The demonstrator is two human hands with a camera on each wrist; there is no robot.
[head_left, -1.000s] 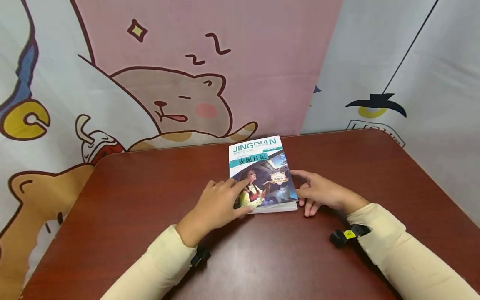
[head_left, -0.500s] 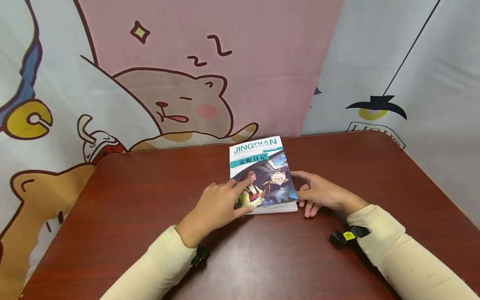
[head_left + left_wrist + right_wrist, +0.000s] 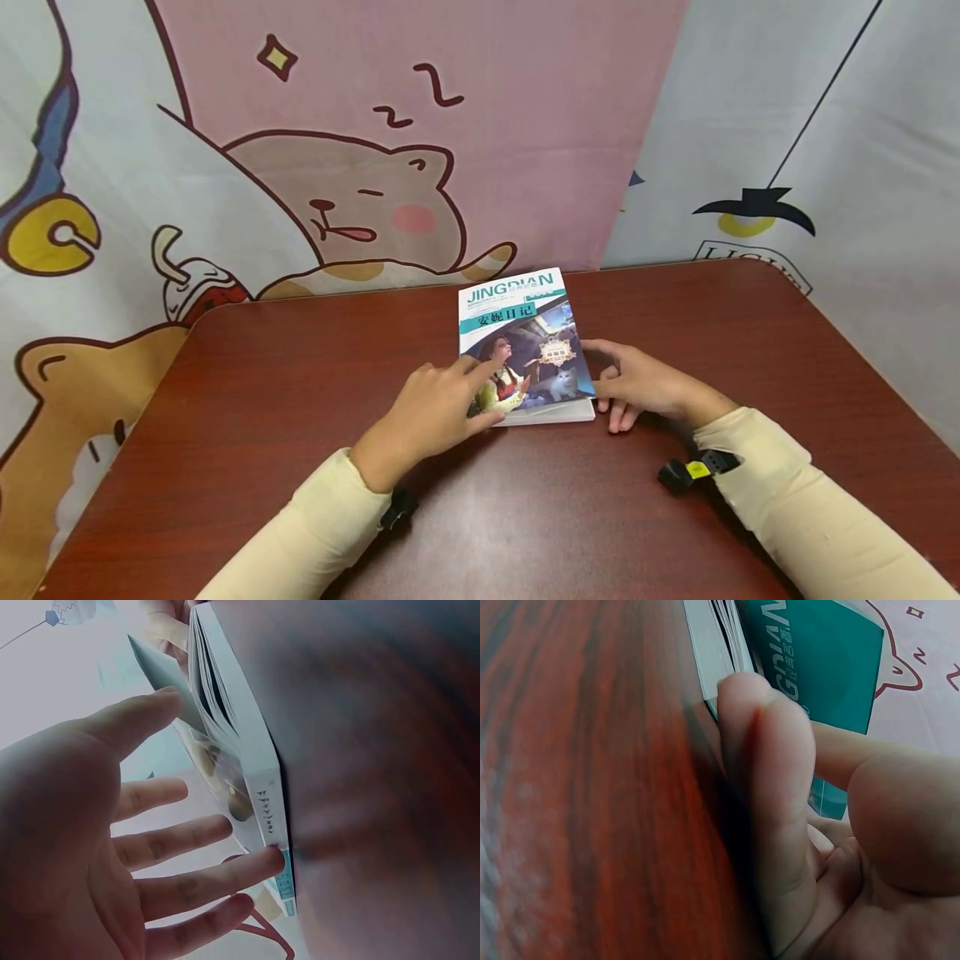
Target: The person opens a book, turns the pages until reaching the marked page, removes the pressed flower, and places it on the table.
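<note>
A paperback book with a teal and white cover lies on the red-brown table. My left hand rests with straight fingers on the cover's near left corner, by the spine. My right hand is at the book's right edge, thumb on top of the cover and fingers curled against the page edges. The cover stands lifted a little off the pages on that side. The book is otherwise closed.
A cartoon-printed cloth backdrop hangs right behind the table's far edge. Bare tabletop lies to the left, right and front of the book. Black wrist straps sit on both cream sleeves.
The cover's right edge has come up slightly under my right hand. Both hands have stayed where they were.
</note>
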